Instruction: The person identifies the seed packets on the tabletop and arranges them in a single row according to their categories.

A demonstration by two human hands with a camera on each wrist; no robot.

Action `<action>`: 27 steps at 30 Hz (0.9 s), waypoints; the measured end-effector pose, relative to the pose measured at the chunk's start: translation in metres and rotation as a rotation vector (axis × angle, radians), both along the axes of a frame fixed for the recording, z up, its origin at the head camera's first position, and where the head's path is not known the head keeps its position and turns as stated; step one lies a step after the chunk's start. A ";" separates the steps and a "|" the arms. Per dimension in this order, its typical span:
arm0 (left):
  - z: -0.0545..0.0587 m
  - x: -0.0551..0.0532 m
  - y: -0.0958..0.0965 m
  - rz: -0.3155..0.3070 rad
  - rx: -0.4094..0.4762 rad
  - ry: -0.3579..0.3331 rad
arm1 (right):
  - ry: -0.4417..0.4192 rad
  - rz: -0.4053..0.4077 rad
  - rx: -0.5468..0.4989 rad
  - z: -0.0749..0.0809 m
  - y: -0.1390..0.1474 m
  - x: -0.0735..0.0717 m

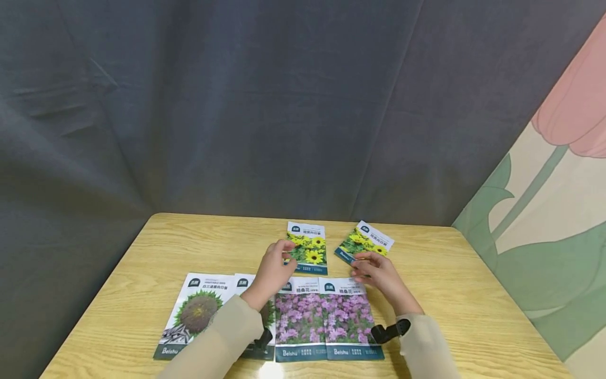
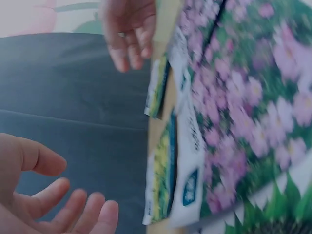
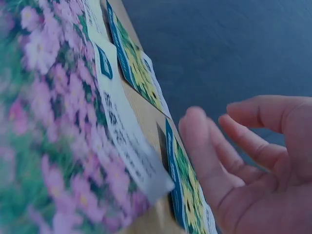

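Observation:
My left hand [image 1: 273,272] hovers at the left edge of an upright seed packet with yellow flowers [image 1: 312,247], fingers relaxed and holding nothing. A second yellow-flower packet [image 1: 364,239] lies turned at an angle farther right. My right hand [image 1: 382,278] is over its lower right corner; the right wrist view shows the thumb and fingers [image 3: 248,146] apart, with nothing between them. Nearer me, two larger packets with pink flowers, the left one [image 1: 299,318] and the right one [image 1: 349,318], lie side by side, the left yellow-flower packet just behind them.
Left of the pink packets lie two sunflower packets: one in plain sight [image 1: 196,313], the other [image 1: 242,281] mostly covered by my left forearm. A wooden table [image 1: 109,310] carries everything. A dark grey curtain [image 1: 284,105] hangs behind it, and a painted wall [image 1: 549,226] stands at right.

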State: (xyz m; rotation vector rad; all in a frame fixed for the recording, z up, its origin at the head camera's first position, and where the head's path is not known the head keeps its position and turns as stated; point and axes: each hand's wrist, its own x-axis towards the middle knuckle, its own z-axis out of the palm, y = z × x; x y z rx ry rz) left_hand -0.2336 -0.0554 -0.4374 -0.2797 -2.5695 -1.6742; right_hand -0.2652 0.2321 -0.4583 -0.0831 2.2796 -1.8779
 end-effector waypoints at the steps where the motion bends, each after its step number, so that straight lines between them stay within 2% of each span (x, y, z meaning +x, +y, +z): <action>1: -0.001 -0.003 -0.001 0.008 0.000 -0.014 | -0.003 0.008 -0.002 0.001 -0.003 -0.003; 8: -0.013 -0.024 -0.012 0.052 -0.001 -0.163 | -0.076 0.029 -0.047 0.005 -0.022 -0.018; 13: -0.015 -0.033 -0.017 0.061 0.060 -0.289 | -0.144 0.035 -0.075 0.007 -0.034 -0.025; 18: -0.017 -0.038 -0.018 0.054 0.144 -0.406 | -0.202 0.005 -0.071 0.008 -0.047 -0.029; 20: -0.018 -0.039 -0.016 0.052 0.163 -0.435 | -0.220 -0.010 -0.065 0.008 -0.052 -0.030; 27: -0.019 -0.040 -0.011 0.061 0.148 -0.463 | -0.247 -0.025 -0.034 0.009 -0.064 -0.031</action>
